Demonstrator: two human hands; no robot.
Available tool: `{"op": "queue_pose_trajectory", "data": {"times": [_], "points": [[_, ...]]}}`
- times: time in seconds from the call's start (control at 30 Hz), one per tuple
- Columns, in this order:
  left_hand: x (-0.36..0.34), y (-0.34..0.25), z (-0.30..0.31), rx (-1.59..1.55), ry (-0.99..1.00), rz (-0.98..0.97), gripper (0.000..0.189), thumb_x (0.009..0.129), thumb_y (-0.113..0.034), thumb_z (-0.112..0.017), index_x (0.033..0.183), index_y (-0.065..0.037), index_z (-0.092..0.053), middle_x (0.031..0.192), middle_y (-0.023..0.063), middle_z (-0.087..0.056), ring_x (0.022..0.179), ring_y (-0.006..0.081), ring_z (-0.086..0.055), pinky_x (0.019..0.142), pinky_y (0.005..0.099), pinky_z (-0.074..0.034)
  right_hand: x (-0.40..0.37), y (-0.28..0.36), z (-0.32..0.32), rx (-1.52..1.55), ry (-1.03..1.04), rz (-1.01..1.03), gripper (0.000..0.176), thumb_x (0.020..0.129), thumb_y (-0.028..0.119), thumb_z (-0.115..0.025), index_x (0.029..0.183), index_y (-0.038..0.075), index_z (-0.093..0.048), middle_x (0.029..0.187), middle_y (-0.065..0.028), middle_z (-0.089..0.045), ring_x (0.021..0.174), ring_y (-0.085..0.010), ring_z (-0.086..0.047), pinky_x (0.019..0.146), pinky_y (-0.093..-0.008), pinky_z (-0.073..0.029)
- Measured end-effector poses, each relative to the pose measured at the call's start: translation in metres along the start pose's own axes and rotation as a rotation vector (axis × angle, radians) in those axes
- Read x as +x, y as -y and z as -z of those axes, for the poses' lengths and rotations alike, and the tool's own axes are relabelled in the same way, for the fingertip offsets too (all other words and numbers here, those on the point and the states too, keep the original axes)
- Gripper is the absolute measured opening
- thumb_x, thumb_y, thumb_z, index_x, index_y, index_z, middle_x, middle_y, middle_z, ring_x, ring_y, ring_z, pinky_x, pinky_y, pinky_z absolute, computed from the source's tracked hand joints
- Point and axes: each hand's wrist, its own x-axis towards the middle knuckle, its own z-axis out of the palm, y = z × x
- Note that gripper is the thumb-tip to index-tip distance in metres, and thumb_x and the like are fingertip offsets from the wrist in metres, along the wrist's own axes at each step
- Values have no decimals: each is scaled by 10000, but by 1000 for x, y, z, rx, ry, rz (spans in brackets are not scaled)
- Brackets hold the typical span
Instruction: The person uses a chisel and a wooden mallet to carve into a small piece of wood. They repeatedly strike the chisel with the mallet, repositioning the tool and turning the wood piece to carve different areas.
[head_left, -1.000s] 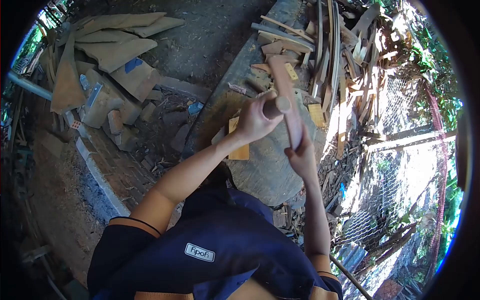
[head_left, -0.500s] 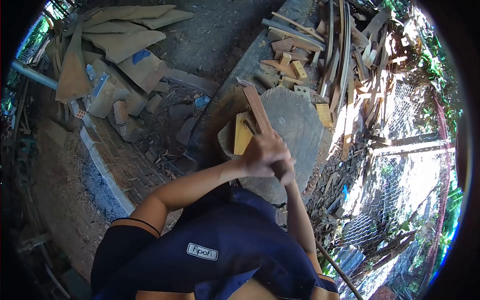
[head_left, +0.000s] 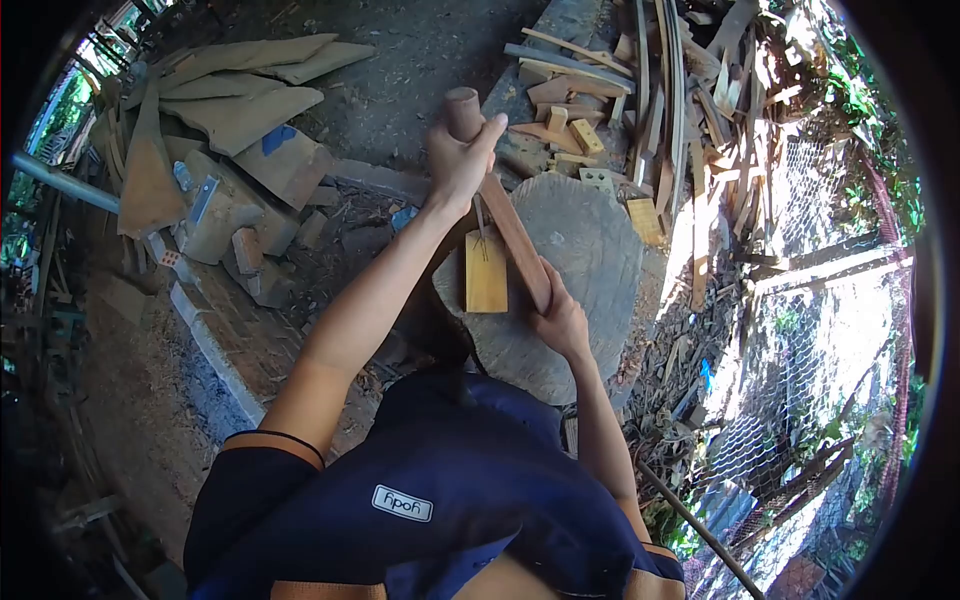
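A long brown wooden bar slants between my hands, round and thick at its upper end. Around that round part, my left hand is closed. My right hand grips the lower end, over the stump. Just left of the bar, a yellow wooden block lies on the stump's edge. Thin dark lines show near its top, and a slim pale rod rises there, partly hidden by my left hand. The grey round-topped stump is under the bar.
Wood offcuts and small yellow blocks lie on a board beyond the stump. Long strips stand at the right, near wire mesh. Large slabs are piled at the left, and a low ledge runs below them.
My left hand has moved up and away from my right hand, to the bar's far end, whose round part now shows. The yellow block is more exposed.
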Motion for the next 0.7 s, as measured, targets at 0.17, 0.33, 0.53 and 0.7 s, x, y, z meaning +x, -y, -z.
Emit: {"op": "queue_pose_trajectory", "data": {"times": [0.17, 0.33, 0.53, 0.7], "points": [[-5, 6, -4, 5, 22, 20, 232, 874, -146, -746, 768, -82, -550, 619, -20, -535, 473, 58, -486, 455, 235, -376, 1, 1, 2, 4, 0, 9, 855, 709, 106, -619, 1503, 257, -338, 1097, -260, -675, 1036, -452, -638, 913, -509, -505], [-5, 7, -8, 32, 46, -2, 237, 872, -150, -747, 747, -80, -558, 603, -22, -538, 469, 52, -486, 442, 231, -364, 0, 1, 2, 9, 4, 5, 851, 712, 106, -615, 1502, 261, -338, 1097, -259, -676, 1036, -452, -638, 911, -508, -505], [-9, 8, -11, 72, 110, -7, 230, 874, -154, -743, 740, -89, -567, 572, -43, -525, 450, 48, -477, 432, 224, -360, 1, -1, 1, 3, -7, 16, 855, 710, 102, -615, 1500, 277, -338, 1065, -243, -688, 1011, -438, -654, 895, -507, -515], [-31, 4, -23, 166, 276, -200, 225, 856, -186, -753, 745, -63, -600, 657, -41, -587, 598, 54, -559, 541, 261, -438, 2, -3, -1, -19, -15, 16, 856, 712, 96, -611, 1498, 295, -338, 1045, -230, -699, 1001, -427, -664, 885, -505, -522]]}}
